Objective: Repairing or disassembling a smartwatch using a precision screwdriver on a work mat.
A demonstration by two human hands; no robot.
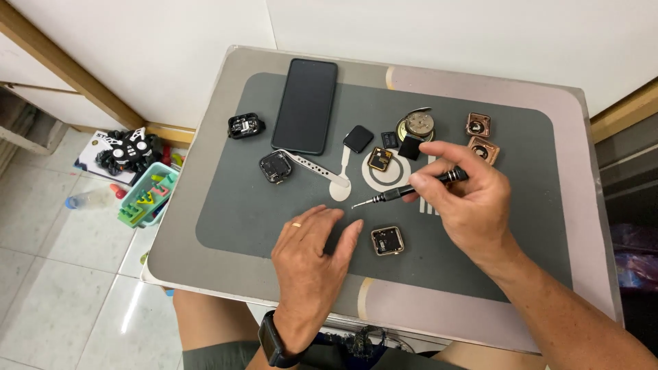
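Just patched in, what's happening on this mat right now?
A person sits at a small table covered by a grey work mat. The right hand holds a small precision screwdriver in a pinch grip, tip in the air, touching nothing. The left hand rests flat on the mat beside an opened square watch case. More watch parts and a dark smartphone lie farther back.

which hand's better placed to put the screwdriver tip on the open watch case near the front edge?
Right, probably. The right hand holds the screwdriver, tip pointing left, just above the open watch case. The left hand lies flat and empty beside the case, placed to steady it.
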